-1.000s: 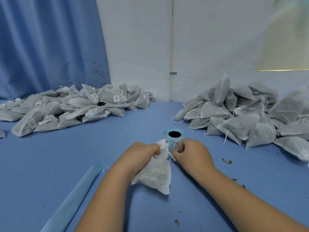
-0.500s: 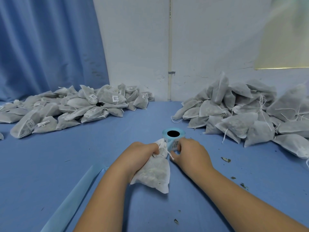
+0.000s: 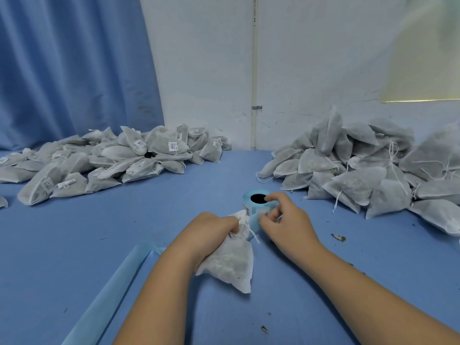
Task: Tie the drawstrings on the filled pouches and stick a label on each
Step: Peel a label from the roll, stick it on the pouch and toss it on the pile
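At 6 o'clock the left hand point(image 3: 211, 227) grips the cinched neck of a filled pouch point(image 3: 231, 265), while just beyond it the right hand point(image 3: 286, 225) pinches at the roll point(image 3: 247, 202), so its label seems not yet on. Farther, the 10 o'clock pile point(image 3: 112, 158) carries labels and looks finished; the 2 o'clock pile point(image 3: 361, 170), strings loose, remains.

Thin, matt, gauzy nonwoven pouches point(image 3: 230, 262) with white cotton-like strings lie on a matt blue cloth table point(image 3: 124, 225), beside a smooth paper label roll point(image 3: 256, 202).

White wall point(image 3: 311, 70), blue curtain point(image 3: 69, 70) left, blue table point(image 3: 124, 232)
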Tool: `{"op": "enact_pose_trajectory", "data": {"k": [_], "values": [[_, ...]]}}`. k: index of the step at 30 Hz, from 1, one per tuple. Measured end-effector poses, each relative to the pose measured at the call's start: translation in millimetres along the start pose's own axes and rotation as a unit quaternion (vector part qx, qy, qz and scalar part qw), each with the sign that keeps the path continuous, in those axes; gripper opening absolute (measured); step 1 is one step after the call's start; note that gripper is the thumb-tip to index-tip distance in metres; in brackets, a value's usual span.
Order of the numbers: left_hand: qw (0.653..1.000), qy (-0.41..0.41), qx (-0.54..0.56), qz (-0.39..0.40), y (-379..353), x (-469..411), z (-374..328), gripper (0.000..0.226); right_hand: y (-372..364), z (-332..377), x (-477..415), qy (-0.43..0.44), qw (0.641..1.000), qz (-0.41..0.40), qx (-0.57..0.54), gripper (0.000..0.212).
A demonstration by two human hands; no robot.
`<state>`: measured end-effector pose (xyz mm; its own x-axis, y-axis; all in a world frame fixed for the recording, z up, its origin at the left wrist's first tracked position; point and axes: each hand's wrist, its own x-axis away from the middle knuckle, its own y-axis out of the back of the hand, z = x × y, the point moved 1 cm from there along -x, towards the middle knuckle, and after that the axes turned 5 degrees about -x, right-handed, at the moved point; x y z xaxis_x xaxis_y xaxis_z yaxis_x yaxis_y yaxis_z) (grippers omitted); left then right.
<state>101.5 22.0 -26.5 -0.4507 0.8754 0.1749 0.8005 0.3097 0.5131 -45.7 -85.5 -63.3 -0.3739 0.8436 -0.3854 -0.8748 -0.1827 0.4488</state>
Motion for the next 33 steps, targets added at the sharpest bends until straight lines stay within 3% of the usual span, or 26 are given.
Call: {"op": "enact_pose_trajectory", "data": {"k": [2, 8, 14, 22, 33], "values": [[1.0, -0.004, -0.008, -0.005, -0.9, 0.3, -0.1, 0.031, 0.0, 0.7, 0.5, 0.016, 0.999, 0.027, 0.015, 0.032], [0.998, -0.023, -0.047, -0.024, -1.2, 0.9, -1.8, 0.023, 1.3, 2.3, -2.3, 0.027, 0.999, 0.036, 0.028, 0.021], [0.996, -0.044, -0.074, -0.03, -4.0, 0.9, -0.3, 0.031, 4.1, 2.6, -4.9, 0.031, 0.998, 0.036, 0.038, 0.013], [0.988, -0.085, -0.121, -0.049, -7.9, 4.0, -1.4, 0.022, 7.2, 1.3, -7.6, 0.025, 0.998, 0.035, 0.049, 0.02], [0.989, -0.082, -0.118, -0.042, -6.2, 5.5, -1.7, 0.02, 13.7, 0.8, -4.4, -0.059, 0.995, 0.036, -0.065, 0.021]]}}
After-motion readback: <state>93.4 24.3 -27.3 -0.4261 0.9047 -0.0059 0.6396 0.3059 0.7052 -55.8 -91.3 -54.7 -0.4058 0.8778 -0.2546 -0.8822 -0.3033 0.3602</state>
